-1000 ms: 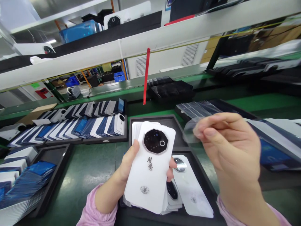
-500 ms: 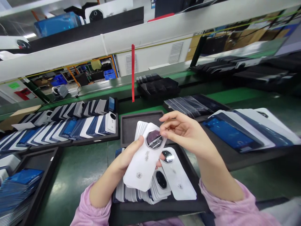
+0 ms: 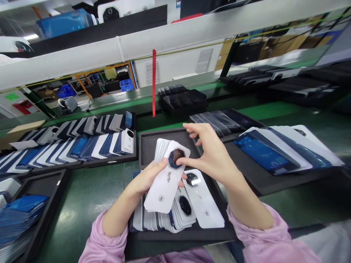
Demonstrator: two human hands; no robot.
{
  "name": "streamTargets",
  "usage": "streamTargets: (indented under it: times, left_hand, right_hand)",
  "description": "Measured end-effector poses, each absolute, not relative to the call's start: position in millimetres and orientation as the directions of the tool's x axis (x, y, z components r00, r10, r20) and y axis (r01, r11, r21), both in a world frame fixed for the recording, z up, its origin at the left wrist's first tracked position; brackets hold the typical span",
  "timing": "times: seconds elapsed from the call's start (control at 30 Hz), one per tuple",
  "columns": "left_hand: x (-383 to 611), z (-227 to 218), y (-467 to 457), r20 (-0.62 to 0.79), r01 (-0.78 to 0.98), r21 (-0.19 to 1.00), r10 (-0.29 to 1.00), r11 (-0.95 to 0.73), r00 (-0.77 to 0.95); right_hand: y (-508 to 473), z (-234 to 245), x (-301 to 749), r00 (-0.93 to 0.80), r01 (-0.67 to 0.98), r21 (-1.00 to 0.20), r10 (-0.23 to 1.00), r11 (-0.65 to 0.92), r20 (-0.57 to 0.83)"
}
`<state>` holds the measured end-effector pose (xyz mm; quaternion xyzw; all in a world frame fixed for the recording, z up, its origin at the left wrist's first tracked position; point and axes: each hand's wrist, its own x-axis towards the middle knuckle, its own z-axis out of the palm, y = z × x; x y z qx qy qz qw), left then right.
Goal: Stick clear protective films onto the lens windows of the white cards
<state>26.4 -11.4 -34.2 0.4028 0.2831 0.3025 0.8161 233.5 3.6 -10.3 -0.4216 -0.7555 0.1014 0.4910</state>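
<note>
My left hand (image 3: 149, 177) grips a white phone back cover (image 3: 164, 188) by its edges, tilted up over a black tray (image 3: 216, 233). The cover has a dark octagonal camera window (image 3: 175, 158) near its top. My right hand (image 3: 211, 155) presses its thumb on that window, with the other fingers spread above it. Under the held cover lies a fanned row of several white covers (image 3: 164, 219), and one more white cover (image 3: 204, 202) lies flat beside them in the tray.
A black tray of leaning white and blue covers (image 3: 82, 146) stands at the left. Larger blue-filmed panels (image 3: 274, 153) lie on a tray at the right. Stacked black trays (image 3: 182, 98) sit beyond on the green belt. A red strip (image 3: 154, 84) hangs from the white rail.
My right hand came down from holding a clear film up at the right and now presses on the camera window. The held cover has dropped lower and further from the camera.
</note>
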Motion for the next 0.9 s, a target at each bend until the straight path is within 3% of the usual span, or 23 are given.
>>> streamTargets:
  times: [0.13,0.4,0.53,0.6,0.67,0.77,0.9]
  left_hand:
    - [25.7,-29.8,-8.6,-0.125,-0.206,0.927,0.777,0.313,0.617]
    - [22.3,-38.9,-3.5,-0.055,-0.126,0.983,0.876,0.131,0.479]
    - [14.8,-29.3,-4.1,-0.102,-0.237,0.947,0.901,0.218,0.422]
    - [10.3,-21.5,-3.2,-0.126,-0.324,0.904,0.897,0.279,0.423]
    - [6.2,-15.3,-1.2,-0.128,-0.39,0.865,0.891,0.315,0.436]
    - [2.1,-12.3,1.2,-0.122,-0.433,0.827,0.868,0.357,0.482]
    - [3.1,-17.1,-0.1,-0.102,-0.446,0.802,0.826,0.398,0.554]
  right_hand:
    - [11.0,-9.4,238.3,-0.274,0.522,-0.626,0.809,0.58,0.521]
    - [6.5,-2.3,257.0,-0.098,0.385,-0.785,0.868,0.485,0.488]
    - [9.0,-1.5,303.1,0.037,0.243,-0.883,0.906,0.401,0.422]
    - [12.5,-8.8,320.8,-0.052,0.289,-0.902,0.946,0.321,0.32]
    - [16.1,-24.4,322.8,-0.262,0.453,-0.86,0.957,0.234,0.122]
    - [19.1,-58.3,298.3,-0.422,0.745,-0.624,0.891,0.235,-0.169]
    - [17.4,-81.0,263.6,-0.345,0.863,-0.443,0.924,0.242,-0.168]
